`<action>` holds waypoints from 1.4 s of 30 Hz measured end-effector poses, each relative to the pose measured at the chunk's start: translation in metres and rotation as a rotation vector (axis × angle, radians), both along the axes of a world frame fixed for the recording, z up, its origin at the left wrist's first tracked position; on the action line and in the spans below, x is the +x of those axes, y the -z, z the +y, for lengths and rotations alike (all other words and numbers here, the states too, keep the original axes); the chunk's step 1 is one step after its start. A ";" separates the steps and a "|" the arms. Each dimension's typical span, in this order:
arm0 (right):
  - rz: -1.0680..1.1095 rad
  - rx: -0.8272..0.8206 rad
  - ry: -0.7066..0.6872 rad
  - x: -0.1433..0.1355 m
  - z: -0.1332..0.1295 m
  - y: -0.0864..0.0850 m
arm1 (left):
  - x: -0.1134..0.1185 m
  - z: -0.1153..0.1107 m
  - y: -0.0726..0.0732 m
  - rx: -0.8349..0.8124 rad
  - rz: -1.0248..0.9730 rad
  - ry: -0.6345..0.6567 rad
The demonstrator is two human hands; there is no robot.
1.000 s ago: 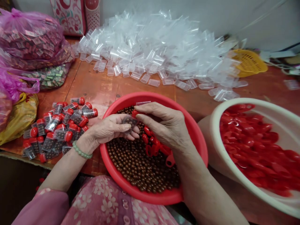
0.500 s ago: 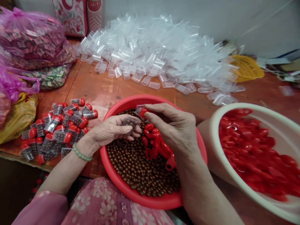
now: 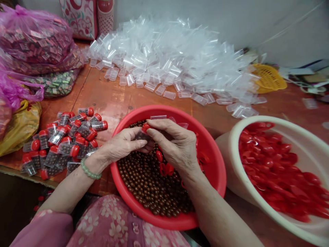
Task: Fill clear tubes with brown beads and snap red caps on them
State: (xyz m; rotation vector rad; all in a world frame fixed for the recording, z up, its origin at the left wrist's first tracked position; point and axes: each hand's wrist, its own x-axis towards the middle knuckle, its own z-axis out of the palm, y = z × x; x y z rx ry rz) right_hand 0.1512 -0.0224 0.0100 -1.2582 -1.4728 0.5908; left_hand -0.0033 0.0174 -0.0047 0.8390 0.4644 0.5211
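Over a red basin (image 3: 156, 223) my two hands meet at one small clear plastic container (image 3: 141, 134) with dark balls inside. My left hand (image 3: 128, 140) is closed around the container's body. Between thumb and forefinger, my right hand (image 3: 174, 140) pinches a red cap (image 3: 146, 127) at the container's mouth; whether it is seated I cannot tell. Brown balls (image 3: 154, 188) fill much of the basin, and loose red caps (image 3: 167, 168) lie on them, partly hidden under my right hand. Some clear containers (image 3: 158, 117) rest at the basin's far side.
Filled containers with red caps (image 3: 66, 140) lie heaped at left. A pile of clear containers (image 3: 167, 58) spreads along the wall. The white tub (image 3: 233, 144) at right holds red caps. Pink bags (image 3: 36, 41) stand far left; a yellow basket (image 3: 269, 77) lies at back right.
My right hand has moved left and slightly down, bringing the red cap from above the basin onto the container in my left hand. The left hand stays nearly in place.
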 end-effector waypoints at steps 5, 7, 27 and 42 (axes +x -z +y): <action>-0.125 0.098 0.019 -0.003 -0.004 0.009 | 0.000 -0.003 -0.002 -0.011 -0.091 -0.045; -0.340 0.183 -0.004 -0.004 -0.004 0.014 | -0.002 -0.003 -0.001 -0.076 -0.132 -0.055; -0.785 0.427 0.072 -0.015 -0.008 0.014 | -0.006 -0.005 0.003 -0.105 -0.199 -0.022; -0.865 0.487 -0.078 -0.001 -0.009 0.031 | 0.028 -0.015 -0.004 -0.098 0.385 -0.527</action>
